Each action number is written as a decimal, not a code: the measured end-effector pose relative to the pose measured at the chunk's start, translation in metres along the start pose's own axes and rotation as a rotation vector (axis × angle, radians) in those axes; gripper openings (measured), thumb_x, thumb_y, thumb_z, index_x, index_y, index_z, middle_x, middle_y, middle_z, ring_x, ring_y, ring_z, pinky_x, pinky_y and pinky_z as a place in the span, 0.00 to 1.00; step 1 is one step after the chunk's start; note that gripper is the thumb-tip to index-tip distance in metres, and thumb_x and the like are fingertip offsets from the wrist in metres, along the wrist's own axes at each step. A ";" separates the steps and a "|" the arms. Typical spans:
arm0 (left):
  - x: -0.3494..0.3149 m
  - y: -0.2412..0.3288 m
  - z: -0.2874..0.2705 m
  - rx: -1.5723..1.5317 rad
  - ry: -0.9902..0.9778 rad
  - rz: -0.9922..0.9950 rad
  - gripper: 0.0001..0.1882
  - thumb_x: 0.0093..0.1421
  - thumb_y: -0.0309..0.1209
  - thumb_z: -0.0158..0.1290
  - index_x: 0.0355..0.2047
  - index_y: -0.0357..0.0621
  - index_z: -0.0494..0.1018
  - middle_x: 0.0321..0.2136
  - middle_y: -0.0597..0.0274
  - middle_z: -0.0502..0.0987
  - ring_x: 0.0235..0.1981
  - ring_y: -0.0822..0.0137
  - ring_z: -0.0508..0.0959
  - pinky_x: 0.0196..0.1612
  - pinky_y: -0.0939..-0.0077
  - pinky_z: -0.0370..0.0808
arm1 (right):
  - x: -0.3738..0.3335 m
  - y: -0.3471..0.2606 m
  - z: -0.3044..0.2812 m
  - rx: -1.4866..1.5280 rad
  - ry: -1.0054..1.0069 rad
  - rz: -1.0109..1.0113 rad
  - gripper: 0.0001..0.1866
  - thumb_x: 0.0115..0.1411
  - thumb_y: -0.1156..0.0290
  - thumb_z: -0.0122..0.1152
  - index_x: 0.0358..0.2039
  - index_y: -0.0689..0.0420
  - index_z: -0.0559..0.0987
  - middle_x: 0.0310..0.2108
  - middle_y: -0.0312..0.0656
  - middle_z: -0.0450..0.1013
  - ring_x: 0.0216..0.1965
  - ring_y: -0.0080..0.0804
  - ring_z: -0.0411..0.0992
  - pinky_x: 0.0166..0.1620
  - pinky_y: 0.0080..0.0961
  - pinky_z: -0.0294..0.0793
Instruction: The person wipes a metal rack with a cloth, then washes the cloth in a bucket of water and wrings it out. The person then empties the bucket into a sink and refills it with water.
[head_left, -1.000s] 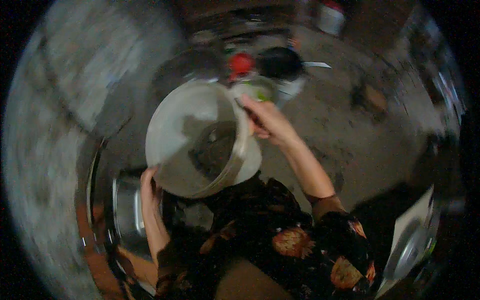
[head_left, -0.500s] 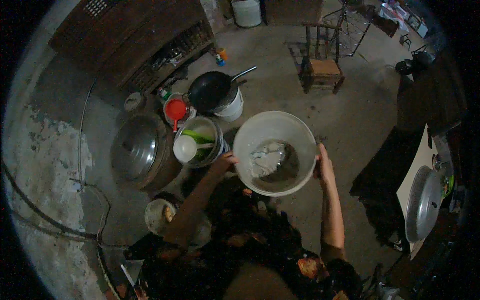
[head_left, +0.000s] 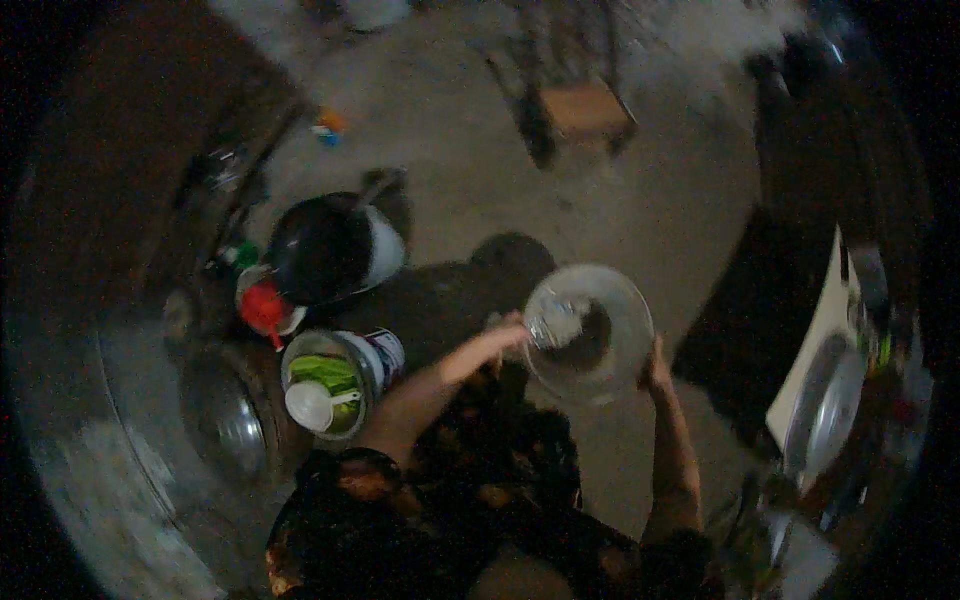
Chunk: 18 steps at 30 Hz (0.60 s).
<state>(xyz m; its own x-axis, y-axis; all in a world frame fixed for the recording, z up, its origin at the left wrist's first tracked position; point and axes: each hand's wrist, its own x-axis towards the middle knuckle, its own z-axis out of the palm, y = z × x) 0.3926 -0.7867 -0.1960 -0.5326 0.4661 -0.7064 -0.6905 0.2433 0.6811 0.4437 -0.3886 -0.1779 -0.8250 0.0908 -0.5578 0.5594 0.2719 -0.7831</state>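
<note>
Between my hands is a round whitish plastic tub (head_left: 637,300), held out in front of me with its mouth up. My left hand (head_left: 508,335) grips its left side near the rim, and my right hand (head_left: 656,370) grips the right side. At the bottom of the tub lies a pale, crumpled-looking mass (head_left: 560,325) beside a darker patch; blur hides what it is. To the left stands a bucket (head_left: 287,375) holding long green vegetables (head_left: 322,369) and a white ladle-like scoop (head_left: 309,405).
Left of me, a black wok (head_left: 310,245) rests on a white bucket (head_left: 387,250), near a red scoop (head_left: 264,306). A large pot with a shiny lid (head_left: 238,425) stands further left. Ahead is a wooden chair (head_left: 585,108); a table with a metal lid (head_left: 828,405) is at right.
My view has turned, and the buckets, wok and chair now appear further left. The tub sits a little right and lower in the picture, still between both hands. The picture is now smeared.
</note>
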 end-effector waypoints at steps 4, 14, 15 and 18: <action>0.106 -0.033 -0.033 0.094 0.228 -0.074 0.26 0.44 0.28 0.54 0.46 0.38 0.64 0.38 0.53 0.72 0.36 0.61 0.73 0.38 0.69 0.72 | 0.088 0.118 -0.006 -0.060 -0.142 -0.203 0.35 0.62 0.51 0.38 0.62 0.54 0.42 0.12 0.40 0.59 0.11 0.31 0.54 0.17 0.28 0.57; 0.254 -0.070 -0.094 0.277 0.380 -0.419 0.43 0.47 0.23 0.53 0.62 0.40 0.45 0.59 0.50 0.55 0.58 0.55 0.59 0.55 0.68 0.61 | 0.219 0.089 0.096 0.120 0.048 0.501 0.46 0.49 0.26 0.31 0.27 0.64 0.73 0.24 0.45 0.69 0.21 0.35 0.69 0.24 0.29 0.69; 0.264 -0.084 -0.095 0.321 0.375 -0.422 0.43 0.47 0.23 0.52 0.62 0.40 0.45 0.59 0.50 0.55 0.58 0.55 0.59 0.56 0.67 0.60 | 0.226 0.096 0.096 0.126 0.064 0.414 0.45 0.49 0.26 0.32 0.28 0.64 0.73 0.26 0.45 0.70 0.22 0.36 0.69 0.25 0.29 0.69; 0.256 -0.079 -0.079 0.063 0.559 -0.327 0.39 0.49 0.24 0.52 0.60 0.39 0.48 0.58 0.49 0.56 0.57 0.55 0.59 0.57 0.67 0.58 | 0.245 0.175 0.100 -0.017 0.035 0.297 0.35 0.51 0.38 0.39 0.30 0.63 0.73 0.27 0.46 0.71 0.23 0.38 0.70 0.27 0.31 0.70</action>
<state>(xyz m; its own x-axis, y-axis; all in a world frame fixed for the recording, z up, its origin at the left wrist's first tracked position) 0.2718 -0.7534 -0.4456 -0.4859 -0.1492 -0.8612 -0.8391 0.3554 0.4118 0.3480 -0.4148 -0.4792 -0.6277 0.2013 -0.7520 0.7756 0.2441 -0.5821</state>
